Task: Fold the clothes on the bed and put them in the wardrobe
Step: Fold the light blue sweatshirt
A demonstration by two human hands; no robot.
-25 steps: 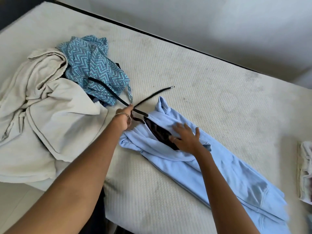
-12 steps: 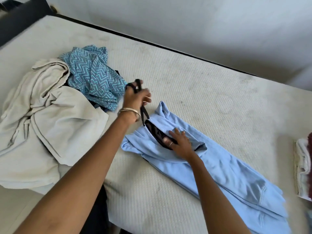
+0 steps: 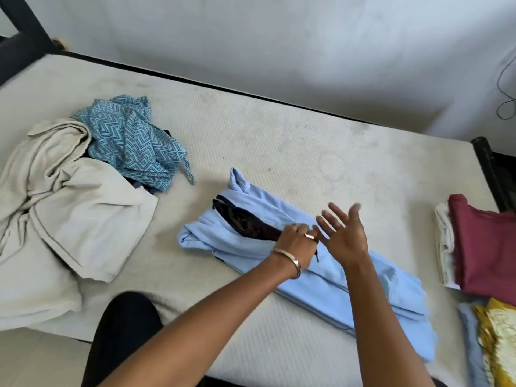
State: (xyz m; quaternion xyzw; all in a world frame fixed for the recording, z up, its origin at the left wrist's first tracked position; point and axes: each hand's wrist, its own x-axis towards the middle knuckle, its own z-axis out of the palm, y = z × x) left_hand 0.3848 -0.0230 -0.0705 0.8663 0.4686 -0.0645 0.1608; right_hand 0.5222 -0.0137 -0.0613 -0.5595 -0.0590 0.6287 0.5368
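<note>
A light blue garment (image 3: 321, 277), folded lengthwise, lies diagonally on the white mattress (image 3: 279, 146). Its dark-lined opening (image 3: 245, 223) faces up at the left end. My left hand (image 3: 296, 243) sits on the garment just right of that opening, fingers curled around the bunched black drawstring. A short cord end (image 3: 317, 256) hangs below the hand. Beside it my right hand (image 3: 344, 233) hovers above the cloth, palm up and fingers spread, holding nothing.
A crumpled beige garment (image 3: 64, 202) and a teal zigzag-patterned one (image 3: 134, 141) are piled at the left. Folded clothes are stacked at the right edge: maroon (image 3: 485, 247) over white, yellow (image 3: 499, 339) below. A black bed frame (image 3: 485, 169) borders the mattress; the wall is behind.
My left hand carried the bunched drawstring from above the garment's left end down onto its middle. My right hand lifted off the cloth and spread open.
</note>
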